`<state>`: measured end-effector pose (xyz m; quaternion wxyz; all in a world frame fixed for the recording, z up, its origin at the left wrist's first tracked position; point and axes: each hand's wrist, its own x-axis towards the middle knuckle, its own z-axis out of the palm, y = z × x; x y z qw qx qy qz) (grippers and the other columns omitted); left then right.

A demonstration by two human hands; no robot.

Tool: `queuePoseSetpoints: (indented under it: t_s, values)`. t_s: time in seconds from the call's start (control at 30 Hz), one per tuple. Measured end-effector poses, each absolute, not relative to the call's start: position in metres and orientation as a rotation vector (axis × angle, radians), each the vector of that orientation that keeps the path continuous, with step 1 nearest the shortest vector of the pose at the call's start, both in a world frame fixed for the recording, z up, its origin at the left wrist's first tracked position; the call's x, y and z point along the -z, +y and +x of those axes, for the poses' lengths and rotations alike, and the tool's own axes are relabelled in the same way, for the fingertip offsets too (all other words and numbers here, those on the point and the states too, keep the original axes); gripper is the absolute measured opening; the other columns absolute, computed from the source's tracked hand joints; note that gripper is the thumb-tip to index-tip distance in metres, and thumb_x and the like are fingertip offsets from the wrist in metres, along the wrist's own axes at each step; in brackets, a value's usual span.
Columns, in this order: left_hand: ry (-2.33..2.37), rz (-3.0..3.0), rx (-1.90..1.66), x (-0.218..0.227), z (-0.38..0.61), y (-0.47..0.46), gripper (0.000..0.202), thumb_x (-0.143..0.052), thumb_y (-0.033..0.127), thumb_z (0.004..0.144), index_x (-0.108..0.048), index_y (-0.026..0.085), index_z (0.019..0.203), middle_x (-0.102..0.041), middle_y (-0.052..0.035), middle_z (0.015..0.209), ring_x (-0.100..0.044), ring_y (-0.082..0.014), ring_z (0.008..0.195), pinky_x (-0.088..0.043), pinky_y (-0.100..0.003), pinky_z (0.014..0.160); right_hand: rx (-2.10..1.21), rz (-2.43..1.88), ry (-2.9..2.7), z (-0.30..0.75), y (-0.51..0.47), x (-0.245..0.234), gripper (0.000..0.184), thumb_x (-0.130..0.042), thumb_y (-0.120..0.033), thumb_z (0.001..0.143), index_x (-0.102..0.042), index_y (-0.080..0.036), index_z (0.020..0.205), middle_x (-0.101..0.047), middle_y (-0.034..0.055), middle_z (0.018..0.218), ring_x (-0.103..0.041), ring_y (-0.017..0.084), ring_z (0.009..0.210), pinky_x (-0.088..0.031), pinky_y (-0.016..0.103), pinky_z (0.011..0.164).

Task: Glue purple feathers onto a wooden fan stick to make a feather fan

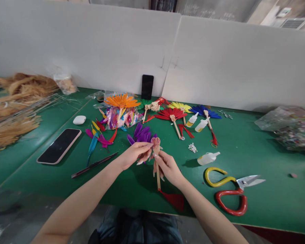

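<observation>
My right hand is closed around a wooden fan handle, held upright with its rounded, pinkish-patterned head at the top. From the handle's lower end hangs a red tassel. The fingers of my left hand pinch the left edge of that head; whether something small is between them I cannot make out. Just behind my hands lie purple feathers, partly hidden. To the right stands a white glue bottle, with a small heap of white beads behind it.
Scissors lie at the right, tweezers and a phone at the left. Finished feather fans, an orange fan, a red fan and a blue fan among them, line the back. A plastic bag sits far right.
</observation>
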<state>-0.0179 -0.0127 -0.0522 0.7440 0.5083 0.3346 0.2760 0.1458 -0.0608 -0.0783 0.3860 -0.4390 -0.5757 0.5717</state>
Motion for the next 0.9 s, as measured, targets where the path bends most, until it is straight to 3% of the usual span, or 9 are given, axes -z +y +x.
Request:
queuePoseSetpoints:
  t_s: [0.33,0.57,0.9]
  values:
    - [0.711,1.112,-0.582,0.0472,-0.0191,-0.0121,0.037,-0.047,0.039,0.088,-0.048,0.013,0.062,-0.046,0.0037,0.047,-0.032,-0.0024,0.033,-0.019,-0.02,0.035,-1.467,-1.113,-1.474,0.1461,-0.0621,0.0774,0.034,-0.04,-0.051,0.088,-0.049,-0.018,0.083,-0.054,-0.0059,0.05,-0.04,0.005,0.03,-0.031,0.016,0.03]
    - [0.713,1.057,-0.684,0.0466,-0.0199,-0.0107,0.02,-0.057,0.031,0.082,-0.057,0.011,0.083,-0.047,0.0046,0.053,-0.031,-0.002,0.036,-0.016,-0.021,0.037,-1.422,-1.144,-1.501,0.1464,-0.0616,0.0748,0.034,-0.04,-0.05,0.089,-0.048,-0.018,0.08,-0.053,-0.0056,0.048,-0.04,0.005,0.032,-0.03,0.015,0.031]
    - [0.751,1.094,-0.673,0.0506,-0.0186,-0.0115,0.032,-0.051,0.039,0.086,-0.048,0.014,0.067,-0.045,0.0056,0.045,-0.032,-0.0024,0.031,-0.017,-0.019,0.034,-1.405,-1.154,-1.523,0.1459,-0.061,0.0779,0.034,-0.04,-0.05,0.089,-0.047,-0.019,0.078,-0.055,-0.0049,0.05,-0.042,0.006,0.033,-0.031,0.017,0.032]
